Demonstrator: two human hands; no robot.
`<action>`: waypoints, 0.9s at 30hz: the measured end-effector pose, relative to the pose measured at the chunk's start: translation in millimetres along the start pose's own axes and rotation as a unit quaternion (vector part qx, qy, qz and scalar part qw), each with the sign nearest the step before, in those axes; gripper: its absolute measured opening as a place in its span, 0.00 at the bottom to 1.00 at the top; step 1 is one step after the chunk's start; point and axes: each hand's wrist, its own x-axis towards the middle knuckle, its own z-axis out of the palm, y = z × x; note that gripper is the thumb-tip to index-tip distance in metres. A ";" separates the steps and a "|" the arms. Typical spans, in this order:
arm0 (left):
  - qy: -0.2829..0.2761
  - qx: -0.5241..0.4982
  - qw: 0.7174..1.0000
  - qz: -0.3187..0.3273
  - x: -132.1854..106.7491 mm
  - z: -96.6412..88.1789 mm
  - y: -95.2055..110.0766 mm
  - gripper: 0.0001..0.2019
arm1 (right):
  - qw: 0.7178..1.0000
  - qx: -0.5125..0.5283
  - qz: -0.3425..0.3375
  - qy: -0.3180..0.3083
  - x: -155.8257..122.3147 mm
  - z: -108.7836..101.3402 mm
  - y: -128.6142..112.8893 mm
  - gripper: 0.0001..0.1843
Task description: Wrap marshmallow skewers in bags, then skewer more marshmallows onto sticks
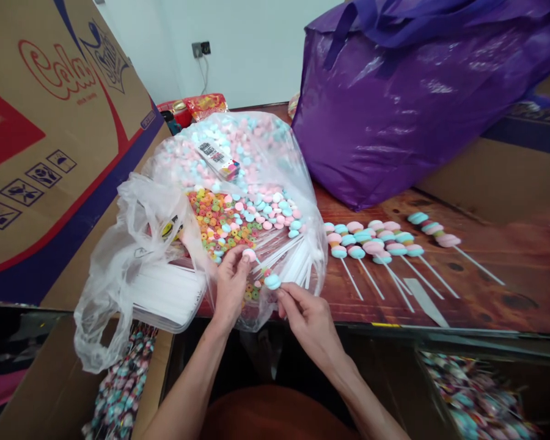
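Pinched in the fingers of my left hand [231,284] is a pink marshmallow [249,254] at the upper end of a white stick. Lower on that stick are small gummy rings [266,272] and a blue marshmallow [272,282]. My right hand [308,315] is closed just below the blue marshmallow, on the marshmallow stick; its fingertips partly hide the grip. Beneath both hands, a clear plastic bag [318,238] bears loose gummy rings [220,214], pink, blue and white marshmallows [275,208] and loose white sticks [293,256].
Finished-looking marshmallow sticks [376,241] lie in a row on the wooden table [481,244]. A plastic tub of white sticks [165,296] is at left. Cardboard box [96,134] and purple bag [385,104] flank the bag. Filled boxes [123,385] sit below the edge.
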 end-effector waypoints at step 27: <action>0.027 0.152 0.983 0.098 -13.9 -0.3 -12.1 0.12 | 1.000 -0.006 0.029 0.005 14.7 17.0 -6.3 0.19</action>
